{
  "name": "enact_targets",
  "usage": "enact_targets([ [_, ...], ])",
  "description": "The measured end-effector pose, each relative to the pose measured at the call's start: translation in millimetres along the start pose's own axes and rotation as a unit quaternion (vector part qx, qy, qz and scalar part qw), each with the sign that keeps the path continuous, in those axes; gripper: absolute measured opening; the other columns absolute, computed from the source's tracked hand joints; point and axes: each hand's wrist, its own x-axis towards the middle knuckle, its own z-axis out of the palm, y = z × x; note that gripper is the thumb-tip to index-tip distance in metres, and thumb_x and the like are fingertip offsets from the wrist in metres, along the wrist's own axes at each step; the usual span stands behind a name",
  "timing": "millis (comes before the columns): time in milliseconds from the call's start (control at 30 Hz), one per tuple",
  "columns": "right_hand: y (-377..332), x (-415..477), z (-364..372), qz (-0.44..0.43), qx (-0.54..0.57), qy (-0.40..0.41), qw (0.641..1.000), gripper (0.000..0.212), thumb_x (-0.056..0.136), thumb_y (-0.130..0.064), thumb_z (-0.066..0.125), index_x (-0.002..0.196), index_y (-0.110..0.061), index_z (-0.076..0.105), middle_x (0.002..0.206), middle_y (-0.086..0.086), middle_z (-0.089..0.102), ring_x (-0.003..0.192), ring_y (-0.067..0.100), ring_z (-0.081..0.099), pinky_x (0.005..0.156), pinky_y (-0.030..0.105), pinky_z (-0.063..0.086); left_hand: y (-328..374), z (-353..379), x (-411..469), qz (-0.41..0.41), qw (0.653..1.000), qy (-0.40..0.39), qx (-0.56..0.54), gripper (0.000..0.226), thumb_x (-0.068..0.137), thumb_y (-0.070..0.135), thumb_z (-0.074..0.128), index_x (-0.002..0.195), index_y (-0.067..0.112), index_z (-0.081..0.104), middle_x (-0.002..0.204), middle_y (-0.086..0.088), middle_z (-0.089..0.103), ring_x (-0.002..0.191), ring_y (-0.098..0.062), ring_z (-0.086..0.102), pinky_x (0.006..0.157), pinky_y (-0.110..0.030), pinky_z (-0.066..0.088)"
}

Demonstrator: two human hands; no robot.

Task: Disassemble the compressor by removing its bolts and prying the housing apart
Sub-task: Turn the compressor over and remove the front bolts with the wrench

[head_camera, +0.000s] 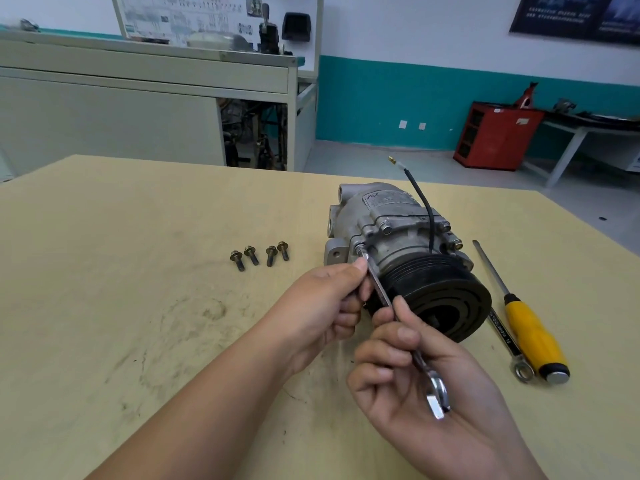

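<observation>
Pale wood table (138, 271) carries everything. At the left, four bolts (271, 255) lie in a loose row, heads away from the person, well apart from the compressor (391, 230). That is the finished part of the job, as far as can be seen.

Next comes the left hand (322, 306), fingers curled, with thumb and forefinger pinching the head of a wrench (381, 296) where it sits on a bolt at the near left corner of the housing. The right hand (415, 375) has its fingers wrapped round the wrench's shaft, and the open end lies across the palm.

The compressor lies on its side, right of the table's centre. Its long axis runs from far left to near right. The grey rear end points away, and the black pulley (446, 299) faces the person and slightly right. A black wire (424, 206) stands up from its top.

Several bolt heads show on the housing besides the one under the wrench, so bolt removal looks about half done. The housing halves are together, so prying seems not to have begun.

At the far right a yellow-handled screwdriver (533, 334) and a second wrench (504, 336) lie side by side, touching or nearly so, with no hand on them.
</observation>
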Motion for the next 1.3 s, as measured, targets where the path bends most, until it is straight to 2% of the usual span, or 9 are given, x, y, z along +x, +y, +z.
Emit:
enact_targets([
  [133,1,-1,4,-0.022,-0.061,0.054,0.996,0.031,0.04,-0.01,0.092,0.052,-0.002,0.064,0.041,0.0,0.044,0.03,0.009,0.038,0.033,0.019,0.033,2,6,-3,0.014,0.998,0.033,0.049,0.046,0.079,0.058,0.052,0.05,0.022,0.048,0.059,-0.005,0.029,0.051,-0.012,0.02,0.048,-0.023,0.017],
  [300,3,5,2,-0.042,-0.148,0.094,0.984,0.022,0.06,-0.023,0.065,0.046,-0.007,0.064,0.039,0.0,0.042,0.029,0.008,0.036,0.033,0.017,0.032,1,6,-2,0.002,0.999,0.027,0.033,0.054,0.097,0.03,0.049,0.043,0.021,0.05,0.054,0.0,0.027,0.051,-0.012,0.02,0.052,-0.028,0.013],
  [433,3,7,-9,0.013,-0.111,0.025,0.993,0.037,0.038,-0.022,0.092,0.063,-0.003,0.072,0.047,0.003,0.051,0.037,0.013,0.048,0.037,0.024,0.042,2,4,-4,-0.014,0.999,-0.004,-0.049,0.051,0.099,0.022,0.045,0.048,0.019,0.053,0.043,0.008,0.026,0.035,-0.003,0.029,0.039,-0.014,0.023],
  [567,5,7,-15,0.009,-0.082,0.023,0.996,0.054,0.012,-0.009,0.095,0.058,-0.003,0.068,0.046,0.003,0.047,0.036,0.014,0.046,0.037,0.024,0.043,2,3,-3,-0.017,1.0,0.017,0.0,0.041,0.097,0.033,0.048,0.058,0.019,0.051,0.045,0.008,0.027,0.045,-0.008,0.022,0.048,-0.021,0.021],
  [733,5,7,-8,-0.033,-0.143,0.099,0.984,0.021,0.056,-0.024,0.073,0.047,-0.008,0.062,0.04,-0.001,0.038,0.034,0.009,0.036,0.043,0.02,0.034,1,4,-3,0.018,0.995,0.042,0.086,0.052,0.094,0.043,0.05,0.047,0.023,0.048,0.046,0.009,0.03,0.04,-0.006,0.024,0.044,-0.018,0.02],
  [933,-4,1,-6,-0.014,-0.164,0.11,0.98,0.024,0.063,-0.024,0.063,0.046,-0.006,0.064,0.04,-0.001,0.043,0.031,0.01,0.039,0.035,0.02,0.035,2,6,-4,0.009,0.997,0.021,0.07,0.045,0.099,0.033,0.044,0.057,0.019,0.044,0.051,0.003,0.026,0.05,-0.011,0.019,0.05,-0.026,0.016],
  [1000,-6,0,-8,0.017,-0.129,0.083,0.988,0.022,0.058,-0.023,0.071,0.054,-0.002,0.068,0.043,0.001,0.049,0.033,0.013,0.045,0.036,0.022,0.038,2,5,-5,0.0,0.999,0.011,0.043,0.042,0.099,0.035,0.043,0.061,0.017,0.045,0.048,0.007,0.027,0.05,-0.011,0.019,0.051,-0.025,0.016],
  [1133,-4,1,-14,0.008,-0.082,0.033,0.996,0.052,0.011,-0.002,0.093,0.055,-0.003,0.066,0.044,-0.001,0.05,0.034,0.014,0.048,0.034,0.025,0.041,2,4,-4,0.021,0.998,0.004,0.051,0.044,0.099,0.038,0.042,0.061,0.016,0.044,0.045,0.01,0.025,0.042,-0.005,0.019,0.045,-0.02,0.016],
  [1300,-5,1,-10,0.016,-0.059,-0.009,0.998,0.045,0.023,0.003,0.092,0.056,-0.004,0.062,0.033,-0.003,0.034,0.028,0.01,0.034,0.036,0.026,0.037,4,6,-5,0.02,0.997,0.012,0.07,0.046,0.1,0.033,0.044,0.057,0.017,0.043,0.044,0.01,0.023,0.039,-0.005,0.016,0.042,-0.019,0.013],
])
